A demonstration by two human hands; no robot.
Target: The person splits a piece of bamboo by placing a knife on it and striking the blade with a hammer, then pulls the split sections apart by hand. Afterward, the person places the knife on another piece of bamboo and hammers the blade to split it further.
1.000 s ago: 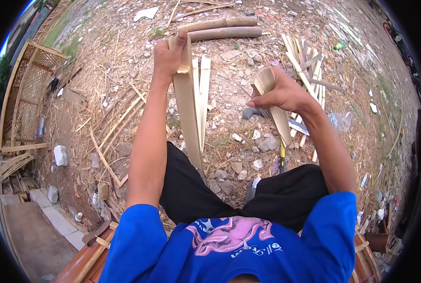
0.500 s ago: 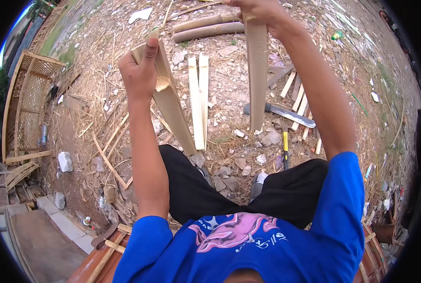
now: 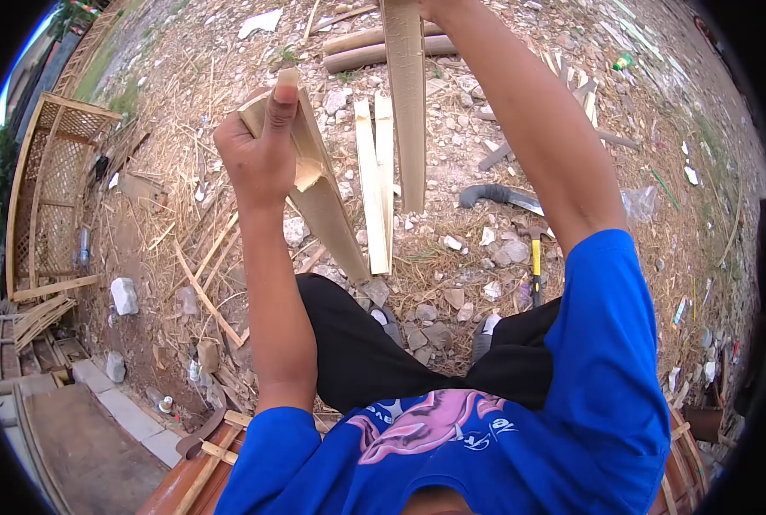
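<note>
My left hand grips a split bamboo piece, thumb up along its top; the piece slants down towards my knee. My right hand is at the top edge of the view, mostly cut off, at the upper end of a second split bamboo piece that hangs upright. Between the two pieces, a pair of pale strips lies on the ground. Beyond them are two round bamboo poles, partly covered by the right piece.
A machete with a dark handle lies beneath my right forearm, and a hammer with a yellow and black handle is near my right knee. More strips are scattered behind. A lattice frame stands at the left, and stones dot the ground.
My right hand has gone up and forward, then left, carrying its bamboo piece to hang beside the pale strips. My left hand has shifted left and lower, its piece now more slanted.
</note>
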